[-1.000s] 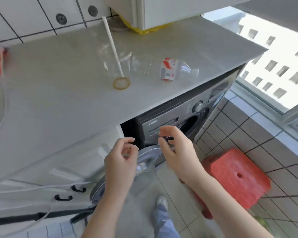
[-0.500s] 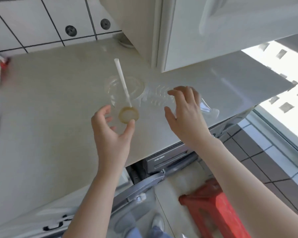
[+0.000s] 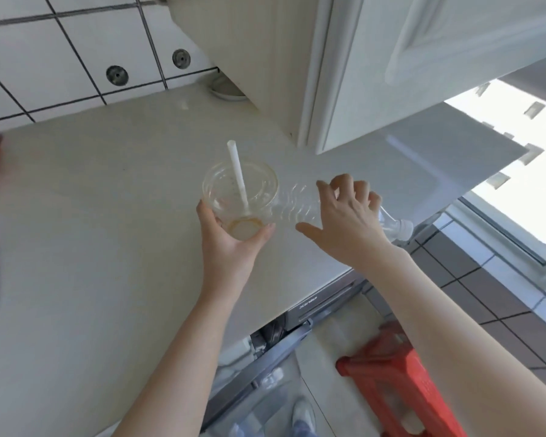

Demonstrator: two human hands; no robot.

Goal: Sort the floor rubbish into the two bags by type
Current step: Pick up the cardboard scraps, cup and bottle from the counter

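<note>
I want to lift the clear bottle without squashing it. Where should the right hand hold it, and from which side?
Probably from above, across the ribbed middle of the clear bottle. It lies on its side on the counter, cap pointing right, and the right hand hovers over it, fingers spread. The cup crowds its base end.

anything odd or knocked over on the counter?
The clear bottle lies on its side beside the upright cup, under the right hand. The cup holds a straw and brownish dregs. No spill visible.

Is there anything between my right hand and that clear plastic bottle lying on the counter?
Nothing visible. The right hand is spread directly over the clear plastic bottle; the clear plastic cup sits beside it, held by the left hand.
</note>
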